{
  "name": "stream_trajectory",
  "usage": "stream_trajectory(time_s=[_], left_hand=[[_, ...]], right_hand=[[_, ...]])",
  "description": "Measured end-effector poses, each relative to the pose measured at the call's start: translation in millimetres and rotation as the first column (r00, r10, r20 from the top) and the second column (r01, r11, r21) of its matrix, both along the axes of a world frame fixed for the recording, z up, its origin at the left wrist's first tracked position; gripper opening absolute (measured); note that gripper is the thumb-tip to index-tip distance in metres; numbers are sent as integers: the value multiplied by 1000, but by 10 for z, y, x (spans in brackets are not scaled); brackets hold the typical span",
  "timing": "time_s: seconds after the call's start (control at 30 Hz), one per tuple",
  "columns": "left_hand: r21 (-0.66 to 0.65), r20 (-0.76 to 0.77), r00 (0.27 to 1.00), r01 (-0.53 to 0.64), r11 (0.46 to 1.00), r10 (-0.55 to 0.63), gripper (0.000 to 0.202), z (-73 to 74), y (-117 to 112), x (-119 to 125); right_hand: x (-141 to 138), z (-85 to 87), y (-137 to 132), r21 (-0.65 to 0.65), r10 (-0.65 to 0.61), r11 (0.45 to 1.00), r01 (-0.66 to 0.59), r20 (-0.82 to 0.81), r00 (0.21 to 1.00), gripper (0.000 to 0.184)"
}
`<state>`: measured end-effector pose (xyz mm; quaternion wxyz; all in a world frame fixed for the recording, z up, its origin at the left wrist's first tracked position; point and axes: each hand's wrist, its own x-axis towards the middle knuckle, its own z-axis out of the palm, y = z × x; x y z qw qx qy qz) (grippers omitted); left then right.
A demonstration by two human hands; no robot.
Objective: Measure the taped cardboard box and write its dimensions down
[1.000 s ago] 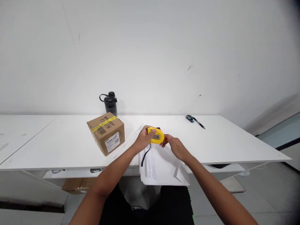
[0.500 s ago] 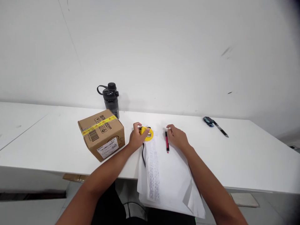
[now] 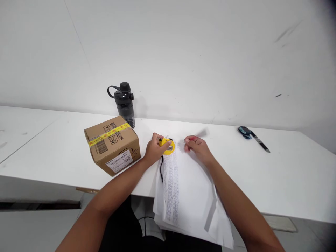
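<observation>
My left hand (image 3: pixel 154 149) is closed on a yellow tape measure (image 3: pixel 169 147), with the thumb across its face. A black strap (image 3: pixel 161 171) hangs from the tape measure along the paper's left side. My right hand (image 3: pixel 198 148) pinches a red and black pen, smeared by motion and mostly hidden by the fingers. Under both hands lies a stack of white paper sheets (image 3: pixel 194 196), overhanging the table's front edge. Dense handwriting runs in columns down the left part of the top sheet, and the right corner is curled up.
Left of my left hand sits a taped cardboard box (image 3: pixel 112 145), with a dark water bottle (image 3: pixel 125 105) behind it. Far right on the white table (image 3: pixel 286 175) lie a dark blue object (image 3: pixel 244 132) and a black-and-grey pen or marker (image 3: pixel 260 142). A white wall (image 3: pixel 183 63) rises behind.
My right hand has picked up the red pen from the paper and now holds it in a pinch. My left hand keeps the tape measure. The view has shifted slightly.
</observation>
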<state>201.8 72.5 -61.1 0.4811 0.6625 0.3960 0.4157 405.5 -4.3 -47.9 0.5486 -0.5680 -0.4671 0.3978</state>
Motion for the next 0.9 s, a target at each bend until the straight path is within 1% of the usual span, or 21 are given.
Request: stream_trajectory(time_s=[0.07,0.1,0.17,0.2,0.33,0.4,0.47,0.67,0.77,0.9], left_hand=[[5,8,1000,-5,1000,5,45,-9,8,7],[5,15,1000,-7,1000,7,45,-12,12,9],[2,32,999,-12,1000,12,44,-14,15,15],[-4,39,999,-16,1000,16,44,-13,14,17],[-48,87,995,-48,998,52,45,-2,6,23],[-71,108,992,-62,996,69,45,1,2,24],[-79,113,991,-67,995,76,45,0,3,22],[-78,114,990,-77,994,86,46,-20,22,29],[-87,121,988,-89,992,99,46,-27,29,40],[-84,114,990,-75,994,85,45,-24,28,44]], right_hand=[[-98,-71,3,-3,-63,998,64,157,986,40],[-141,-102,5,-1,-61,998,62,197,978,45],[-202,-141,9,11,-39,999,37,217,975,53],[-220,-149,10,18,-48,999,45,236,971,53],[-237,-130,10,15,-166,985,170,320,933,47],[-239,-120,14,6,-201,977,212,339,919,47],[-241,-121,23,-1,-210,974,225,351,913,44],[-236,-151,38,-20,-186,978,207,365,912,35],[-231,-159,30,-23,-182,979,204,361,915,35],[-236,-163,24,-19,-190,977,210,358,914,36]])
